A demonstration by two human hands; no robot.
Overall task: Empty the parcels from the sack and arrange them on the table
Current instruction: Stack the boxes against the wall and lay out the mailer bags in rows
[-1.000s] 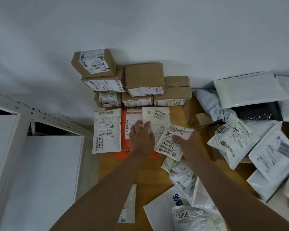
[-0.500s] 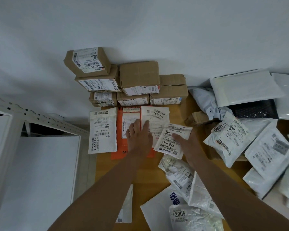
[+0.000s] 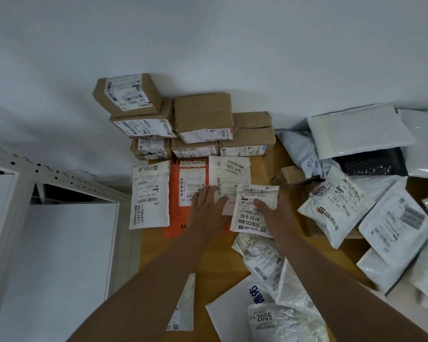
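A row of flat parcels lies on the wooden table (image 3: 158, 250): a white one marked 44-6-2611 (image 3: 150, 195), an orange one (image 3: 183, 193), a white one marked 76-6-2609 (image 3: 229, 174) and a white one marked 59-6-2614 (image 3: 253, 211). My left hand (image 3: 208, 208) rests flat, fingers spread, across the orange parcel and the 76-6-2609 parcel. My right hand (image 3: 274, 213) presses on the 59-6-2614 parcel, thumb on its label. Behind the row, brown cardboard boxes (image 3: 203, 114) stand stacked against the wall. No sack is in view.
A loose heap of white and grey mailer bags (image 3: 341, 206) covers the table's right side, with a black bubble bag (image 3: 373, 164) among them. More bags, one marked 2005 (image 3: 265, 317), lie near the front. A white metal shelf frame (image 3: 47, 176) stands left of the table.
The 59-6-2614 parcel has turned from tilted to nearly straight and moved beside the 76-6-2609 parcel. My right hand moved onto it. My left hand stayed on the neighbouring parcels.
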